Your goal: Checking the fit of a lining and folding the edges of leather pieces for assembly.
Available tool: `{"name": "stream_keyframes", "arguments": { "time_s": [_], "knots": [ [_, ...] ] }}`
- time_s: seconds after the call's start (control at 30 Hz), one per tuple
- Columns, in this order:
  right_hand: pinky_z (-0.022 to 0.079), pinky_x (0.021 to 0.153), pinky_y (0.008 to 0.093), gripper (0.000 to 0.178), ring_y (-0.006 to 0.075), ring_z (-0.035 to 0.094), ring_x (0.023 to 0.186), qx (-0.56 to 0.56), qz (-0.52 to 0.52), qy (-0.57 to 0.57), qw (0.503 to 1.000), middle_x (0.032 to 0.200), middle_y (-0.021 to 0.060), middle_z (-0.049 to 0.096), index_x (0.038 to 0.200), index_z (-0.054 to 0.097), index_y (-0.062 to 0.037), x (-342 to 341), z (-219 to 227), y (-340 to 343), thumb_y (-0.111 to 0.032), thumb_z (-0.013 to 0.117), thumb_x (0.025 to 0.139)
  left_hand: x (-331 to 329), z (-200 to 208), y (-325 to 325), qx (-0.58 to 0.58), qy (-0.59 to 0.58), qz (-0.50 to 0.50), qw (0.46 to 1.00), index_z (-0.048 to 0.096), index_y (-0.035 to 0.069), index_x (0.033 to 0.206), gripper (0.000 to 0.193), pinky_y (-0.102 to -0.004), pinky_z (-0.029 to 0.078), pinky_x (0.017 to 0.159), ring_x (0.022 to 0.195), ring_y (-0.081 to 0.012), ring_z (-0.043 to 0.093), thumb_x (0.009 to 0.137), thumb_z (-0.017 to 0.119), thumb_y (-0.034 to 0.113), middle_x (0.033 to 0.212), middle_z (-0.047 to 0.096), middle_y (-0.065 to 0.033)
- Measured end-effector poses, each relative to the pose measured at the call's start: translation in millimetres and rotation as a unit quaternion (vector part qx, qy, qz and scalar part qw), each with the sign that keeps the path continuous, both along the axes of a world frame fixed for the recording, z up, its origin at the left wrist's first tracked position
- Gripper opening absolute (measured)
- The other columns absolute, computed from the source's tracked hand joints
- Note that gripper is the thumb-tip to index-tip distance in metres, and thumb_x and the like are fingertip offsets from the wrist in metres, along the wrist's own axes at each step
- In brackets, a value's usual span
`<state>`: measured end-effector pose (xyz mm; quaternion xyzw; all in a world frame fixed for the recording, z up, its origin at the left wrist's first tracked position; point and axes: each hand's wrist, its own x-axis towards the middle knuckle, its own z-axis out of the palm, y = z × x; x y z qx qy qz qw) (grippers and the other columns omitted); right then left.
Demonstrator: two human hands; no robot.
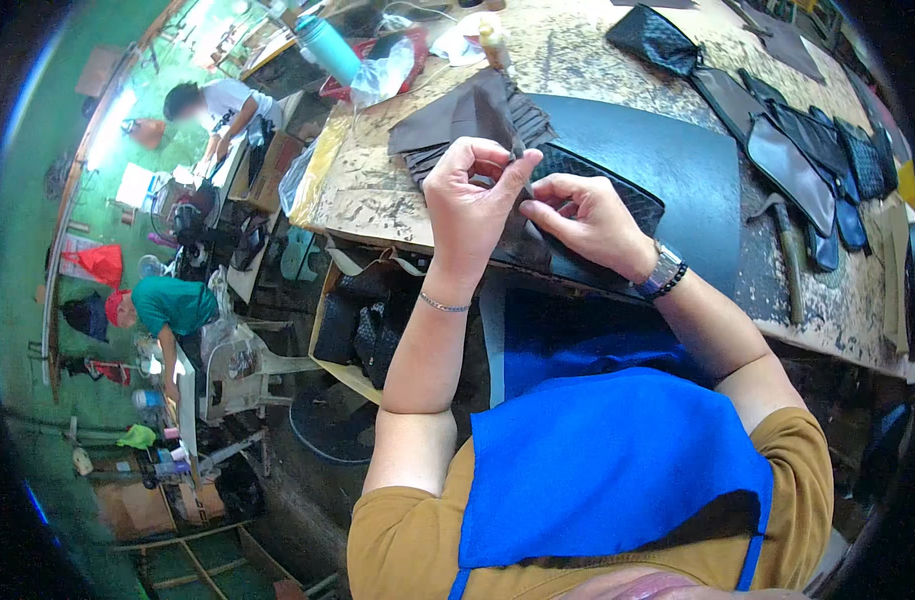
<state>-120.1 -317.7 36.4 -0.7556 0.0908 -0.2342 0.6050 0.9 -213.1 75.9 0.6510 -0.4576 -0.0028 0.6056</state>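
Note:
My left hand (470, 208) pinches a thin dark brown piece of leather or cloth (525, 248) between thumb and fingers, just over the table's near edge. On the piece's right side, my right hand (590, 222) holds it with bent fingers. Part of the piece is hidden by the hands. Beyond them lies a fanned stack of dark brown pieces (468, 118). A black woven-pattern panel (633, 198) rests on a smooth black mat (693, 165), close to my right hand.
A hammer (792, 262) and several black pouches (790, 165) lie on the worn table (368, 205) at right. A turquoise bottle (328, 48) and red basket (418, 62) stand at the back left. Below is a box (328, 325) of black pieces. Two people work farther left.

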Motion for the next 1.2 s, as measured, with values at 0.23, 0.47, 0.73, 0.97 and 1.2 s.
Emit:
{"name": "stream_keyframes", "arguments": {
  "time_s": [0.23, 0.47, 0.73, 0.97, 1.2],
  "knots": [
    [0.041, 0.054, 0.0218, 0.023, 0.0012, 0.047, 0.063, 0.042, -0.039, -0.014, 0.998, 0.067, -0.0035, 0.059, 0.084, 0.068, 0.0004, -27, -9, -21, -0.022, 0.071, 0.088, -20, -4, -1, 0.077, 0.008, -0.05, 0.996, 0.062, 0.002, 0.083, 0.041, -0.0199, 0.045, 0.056, 0.062, -0.006, 0.056, 0.072, 0.085, 0.034, 0.071, 0.06, -0.0007],
    [0.035, 0.05, 0.0195, 0.027, 0.0003, 0.042, 0.058, 0.116, -0.041, -0.043, 0.992, 0.063, -0.0086, 0.053, 0.073, 0.063, -0.0051, -41, -8, -30, -0.025, 0.078, 0.083, -57, -5, 1, 0.16, -0.051, -0.046, 0.985, 0.062, 0.001, 0.096, 0.039, -0.0219, 0.051, 0.062, 0.07, -0.0086, 0.063, 0.072, 0.086, 0.021, 0.083, 0.067, -0.0035],
    [0.033, 0.049, 0.0188, 0.029, -0.0002, 0.041, 0.059, 0.075, -0.052, -0.05, 0.994, 0.064, -0.0083, 0.05, 0.071, 0.057, -0.0074, -64, 0, -37, -0.022, 0.079, 0.082, -79, -1, -8, 0.241, -0.235, -0.045, 0.941, 0.065, -0.003, 0.106, 0.029, -0.0379, 0.055, 0.071, 0.077, -0.0317, 0.067, 0.083, 0.061, 0.013, 0.09, 0.067, -0.0195],
    [0.048, 0.059, 0.0358, 0.027, 0.03, 0.059, 0.063, -0.233, -0.094, -0.073, 0.965, 0.072, 0.0146, 0.059, 0.086, 0.054, -0.0028, -90, 5, -56, -0.018, 0.075, 0.08, -55, 9, -10, 0.273, -0.195, 0.028, 0.942, 0.068, 0.0, 0.106, 0.025, -0.0404, 0.053, 0.069, 0.076, -0.0355, 0.067, 0.089, 0.055, 0.012, 0.085, 0.067, -0.0237],
    [0.051, 0.069, 0.0398, 0.016, 0.0358, 0.063, 0.082, -0.32, -0.146, -0.129, 0.927, 0.103, 0.0153, 0.06, 0.089, 0.047, -0.0046, -117, -11, -77, 0.004, 0.058, 0.081, -25, 32, -12, 0.288, -0.17, 0.055, 0.941, 0.07, -0.001, 0.1, 0.023, -0.0352, 0.051, 0.068, 0.071, -0.0306, 0.068, 0.088, 0.057, 0.014, 0.082, 0.067, -0.0226]
  ]
}}
